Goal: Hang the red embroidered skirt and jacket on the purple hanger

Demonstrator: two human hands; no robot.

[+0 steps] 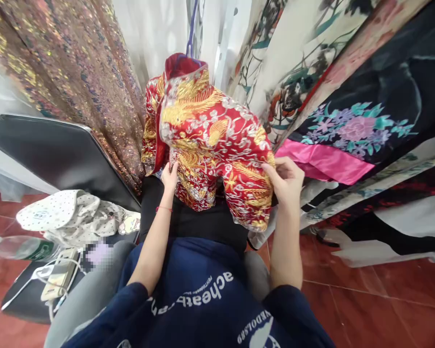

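A red jacket [217,130] with gold and silver embroidery and a stand-up collar hangs in front of me on a purple hanger [190,48]. Its lower part rests over a black cloth across my lap. My left hand [170,176] pinches the front edge of the jacket near its middle. My right hand [287,179] grips the outer side of the sleeve at the right, thumb on top. The fingers behind the fabric are partly hidden.
Sequinned fabric [76,72] hangs at the left, flower-printed garments [362,125] at the right. A black chair [58,154] beside me bears a dotted white cloth [72,215], a plastic bottle [25,247] and a power bank [60,275] with cables. Red tiles [348,299] cover the floor.
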